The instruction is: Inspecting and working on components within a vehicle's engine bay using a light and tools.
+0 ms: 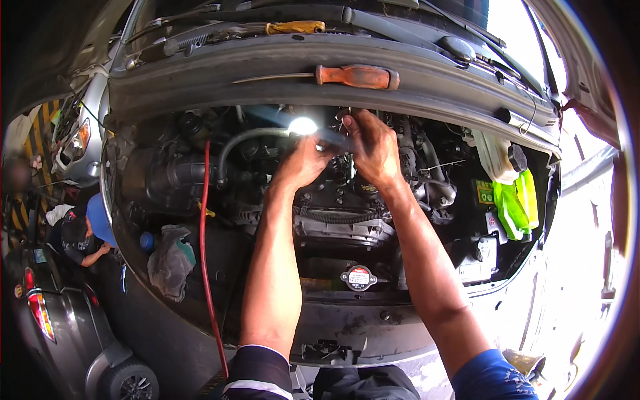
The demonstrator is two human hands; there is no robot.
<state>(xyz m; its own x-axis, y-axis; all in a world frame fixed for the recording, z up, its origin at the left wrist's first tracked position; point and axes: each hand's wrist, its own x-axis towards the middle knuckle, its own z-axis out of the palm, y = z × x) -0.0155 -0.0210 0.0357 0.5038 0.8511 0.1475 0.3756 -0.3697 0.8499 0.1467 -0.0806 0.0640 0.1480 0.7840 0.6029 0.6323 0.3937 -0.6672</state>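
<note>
Both my arms reach into an open engine bay, over the engine (340,207). My left hand (303,163) is closed around a dark, tube-like flashlight (333,139), with a glaring white light at its left end. Close beside it, my right hand (375,148) has thumb and fingers pinched together near the far edge of the bay. A small, thin metal piece shows at those fingertips, too small to name. The flashlight's right end meets the right hand, and I cannot tell whether that hand also grips it. Just beyond the hands, an orange-handled screwdriver (358,77) lies on the body panel.
A yellow-handled tool (296,27) lies farther back by the wipers. A red hose (205,260) runs down the left side, beside a grey rag (172,263). A bright green cloth (513,207) hangs at right. A radiator cap (359,278) sits in front. Another person (77,230) crouches at left.
</note>
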